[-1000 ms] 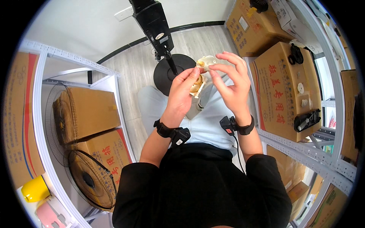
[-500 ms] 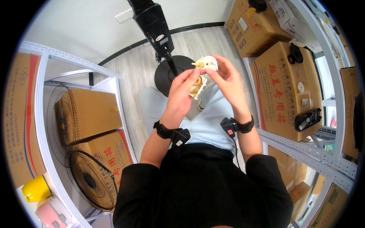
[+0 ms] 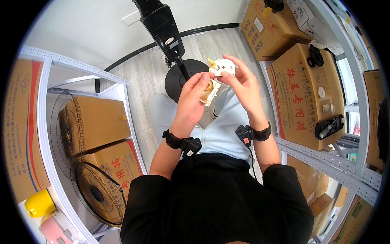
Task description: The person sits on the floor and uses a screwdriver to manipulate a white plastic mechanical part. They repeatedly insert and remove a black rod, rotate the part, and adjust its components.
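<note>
My left hand (image 3: 194, 97) grips a small cream plastic housing with brass-coloured gears (image 3: 210, 89) showing inside. Just above and to the right of it, my right hand (image 3: 242, 83) pinches a round white cover piece with a yellow knob (image 3: 221, 66). The two parts sit close together but apart, held over my lap. Both wrists carry black bands with small black devices.
A black fan stand with a round base (image 3: 178, 75) rises from the grey wood floor ahead. White metal shelving on the left holds cardboard boxes (image 3: 95, 124) and wire fan guards (image 3: 95, 193). Shelves on the right carry large cardboard boxes (image 3: 302, 93). A yellow object (image 3: 38, 203) lies at lower left.
My right hand has lifted the white cover piece up and away from the housing in my left hand, turning it so the yellow knob shows.
</note>
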Action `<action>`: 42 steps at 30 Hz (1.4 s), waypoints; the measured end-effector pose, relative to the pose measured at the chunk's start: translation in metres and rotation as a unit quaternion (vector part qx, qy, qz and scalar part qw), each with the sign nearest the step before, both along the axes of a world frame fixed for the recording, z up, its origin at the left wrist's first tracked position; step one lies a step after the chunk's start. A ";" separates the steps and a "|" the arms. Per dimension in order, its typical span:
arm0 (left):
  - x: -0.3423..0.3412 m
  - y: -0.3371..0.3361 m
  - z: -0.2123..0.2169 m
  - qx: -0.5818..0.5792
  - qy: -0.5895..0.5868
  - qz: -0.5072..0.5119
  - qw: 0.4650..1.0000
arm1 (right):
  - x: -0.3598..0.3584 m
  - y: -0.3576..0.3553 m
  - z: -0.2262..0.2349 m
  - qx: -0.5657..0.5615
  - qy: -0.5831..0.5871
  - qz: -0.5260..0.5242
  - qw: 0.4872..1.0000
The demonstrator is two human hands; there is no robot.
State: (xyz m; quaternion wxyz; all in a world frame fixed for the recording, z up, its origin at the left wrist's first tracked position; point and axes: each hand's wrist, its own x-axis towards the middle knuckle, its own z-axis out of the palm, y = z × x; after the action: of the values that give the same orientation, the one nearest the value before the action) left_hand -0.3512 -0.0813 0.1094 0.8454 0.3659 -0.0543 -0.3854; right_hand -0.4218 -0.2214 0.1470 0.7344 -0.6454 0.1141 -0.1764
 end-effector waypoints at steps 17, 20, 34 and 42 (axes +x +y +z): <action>0.007 0.007 -0.015 -0.088 0.040 -0.036 0.995 | -0.001 -0.003 -0.003 0.105 0.059 0.090 0.989; 0.007 0.008 -0.013 -0.078 0.029 -0.037 0.996 | -0.002 -0.004 -0.006 0.073 0.066 0.100 0.990; 0.004 0.005 -0.005 -0.042 0.001 -0.042 0.998 | -0.008 0.014 0.027 -0.484 -0.102 -0.076 0.866; 0.003 0.007 -0.008 -0.016 0.014 -0.061 0.998 | -0.005 0.008 0.028 -0.573 -0.125 -0.049 0.808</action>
State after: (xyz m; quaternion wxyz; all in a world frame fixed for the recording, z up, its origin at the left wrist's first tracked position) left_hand -0.3477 -0.0738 0.1012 0.8267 0.3428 -0.0713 -0.4404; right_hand -0.4264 -0.2131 0.1747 0.2291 -0.9152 -0.0691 -0.3242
